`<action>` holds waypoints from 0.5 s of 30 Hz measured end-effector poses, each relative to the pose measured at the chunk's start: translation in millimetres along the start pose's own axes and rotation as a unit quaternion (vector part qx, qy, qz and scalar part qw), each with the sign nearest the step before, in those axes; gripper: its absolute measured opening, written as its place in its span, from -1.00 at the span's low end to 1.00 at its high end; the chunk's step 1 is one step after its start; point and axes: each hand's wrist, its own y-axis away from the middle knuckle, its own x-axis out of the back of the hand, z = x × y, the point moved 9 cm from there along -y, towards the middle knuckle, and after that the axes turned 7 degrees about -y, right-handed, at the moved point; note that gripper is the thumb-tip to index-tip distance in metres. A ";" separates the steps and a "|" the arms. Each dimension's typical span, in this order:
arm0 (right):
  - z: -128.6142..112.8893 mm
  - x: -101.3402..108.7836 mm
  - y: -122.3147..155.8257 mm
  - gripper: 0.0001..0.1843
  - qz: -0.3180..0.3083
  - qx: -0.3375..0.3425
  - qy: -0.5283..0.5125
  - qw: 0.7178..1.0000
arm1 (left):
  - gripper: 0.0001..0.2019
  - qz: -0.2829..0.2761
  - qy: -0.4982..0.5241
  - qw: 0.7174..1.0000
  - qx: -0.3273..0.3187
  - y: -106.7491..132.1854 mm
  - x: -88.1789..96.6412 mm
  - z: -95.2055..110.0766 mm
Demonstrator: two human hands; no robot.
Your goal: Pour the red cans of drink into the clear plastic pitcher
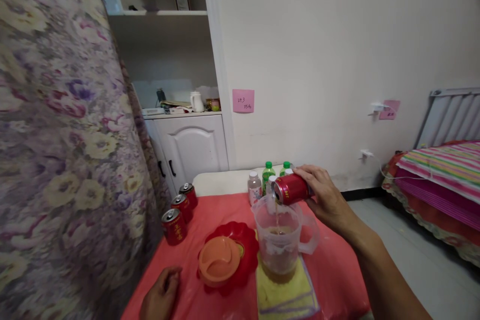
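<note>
Left hand (162, 294), loosely curled and holding nothing, rests on the tabletop (337, 270) near its front left corner. Right hand (325, 199) grasps one red can (291, 188), long axis near horizontal, mouth pointing left, above the pitcher (280, 242). Three cans (181, 208) stand along the left edge; four bottles (267, 176) stand at the rear.
</note>
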 end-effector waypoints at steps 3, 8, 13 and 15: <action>-2.0 1.0 -0.1 -0.20 0.002 0.004 0.003 1.000 | -0.62 -0.005 0.001 1.000 0.001 -0.7 -2.5 -2.2; -1.1 1.4 0.3 -0.18 0.001 0.008 0.013 1.000 | -0.62 -0.002 0.005 1.000 -0.003 -0.6 -3.0 -2.8; -0.5 1.2 0.0 -0.19 0.000 0.012 0.015 1.000 | -0.60 -0.008 0.004 1.000 0.001 0.8 -1.0 1.6; -1.0 0.9 -0.2 -0.20 -0.002 0.010 0.016 1.000 | -0.59 -0.012 0.006 1.000 0.005 1.7 -0.3 3.0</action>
